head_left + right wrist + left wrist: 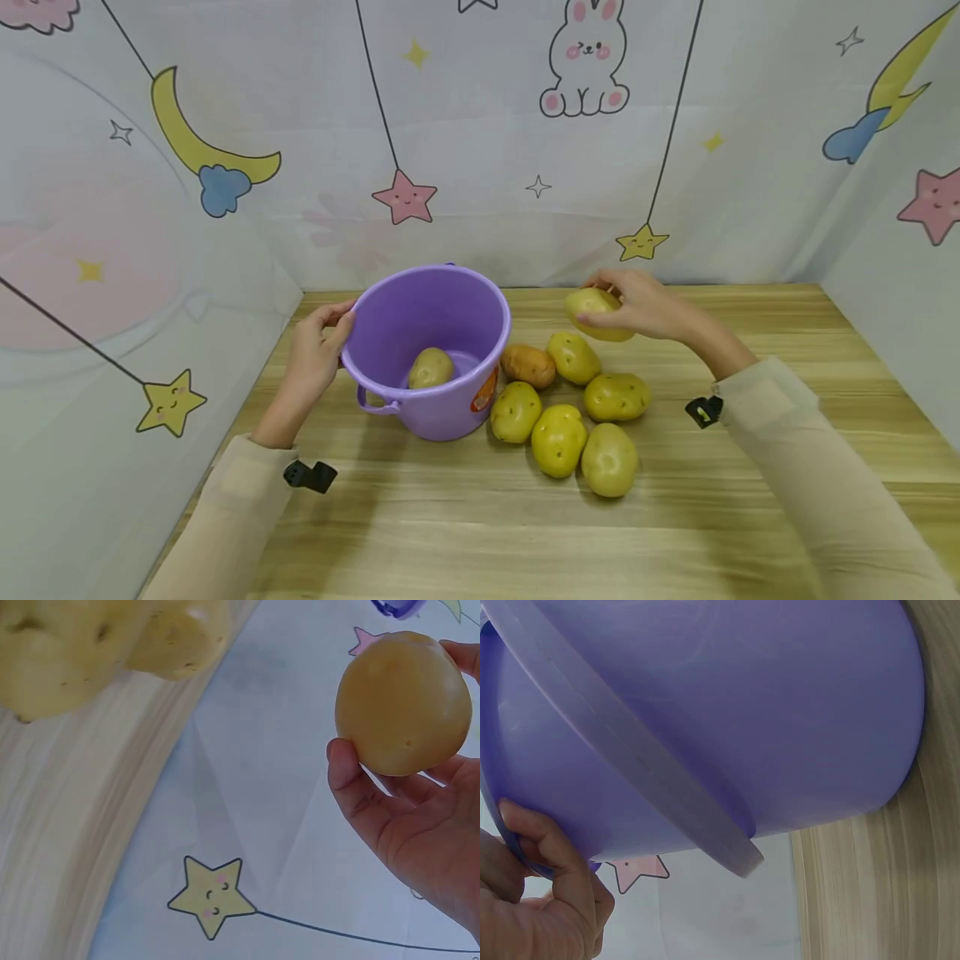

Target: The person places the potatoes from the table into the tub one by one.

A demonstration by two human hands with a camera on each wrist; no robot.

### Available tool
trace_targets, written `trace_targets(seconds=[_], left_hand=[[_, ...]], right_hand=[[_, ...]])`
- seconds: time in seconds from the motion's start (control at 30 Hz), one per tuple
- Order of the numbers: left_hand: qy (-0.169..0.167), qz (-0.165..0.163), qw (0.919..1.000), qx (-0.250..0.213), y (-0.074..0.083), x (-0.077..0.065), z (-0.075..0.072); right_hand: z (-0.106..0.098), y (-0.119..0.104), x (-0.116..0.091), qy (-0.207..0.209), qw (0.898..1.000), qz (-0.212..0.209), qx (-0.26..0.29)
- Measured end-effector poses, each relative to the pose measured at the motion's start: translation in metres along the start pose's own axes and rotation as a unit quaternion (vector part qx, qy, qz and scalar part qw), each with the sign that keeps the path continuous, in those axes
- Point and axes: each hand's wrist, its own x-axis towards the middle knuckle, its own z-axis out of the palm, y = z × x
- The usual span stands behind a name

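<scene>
A purple bucket (442,417) stands on the table, tipped slightly toward me, with one potato (431,368) inside. My left hand (313,350) grips its rim at the left side; in the left wrist view the fingers (562,855) curl over that rim. Up to the right of the bucket, my right hand (637,304) holds a yellow potato (598,314) above the table, thumb on one side and fingers on the other. The right wrist view shows this held potato (403,703) close up. Below it lie several more potatoes (558,440) in a loose cluster.
A browner potato (528,366) lies against the bucket's right side. The wood-grain table (465,550) reaches to a printed cloth backdrop (480,233) at the back and sides. The bucket's handle (637,757) hangs down its outer wall.
</scene>
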Motion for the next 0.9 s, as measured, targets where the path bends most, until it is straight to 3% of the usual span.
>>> trace_targets(seconds=[0.17, 0.9], left_hand=[[0.0, 0.0, 1.0, 0.001, -0.001, 0.0, 0.001], [0.011, 0.004, 0.9999, 0.008, -0.005, 0.002, 0.002]], right_hand=[[-0.001, -0.011, 0.006, 0.019, 1.0, -0.001, 0.006], [-0.006, -0.067, 0.038, 0.051, 0.994, -0.093, -0.007]])
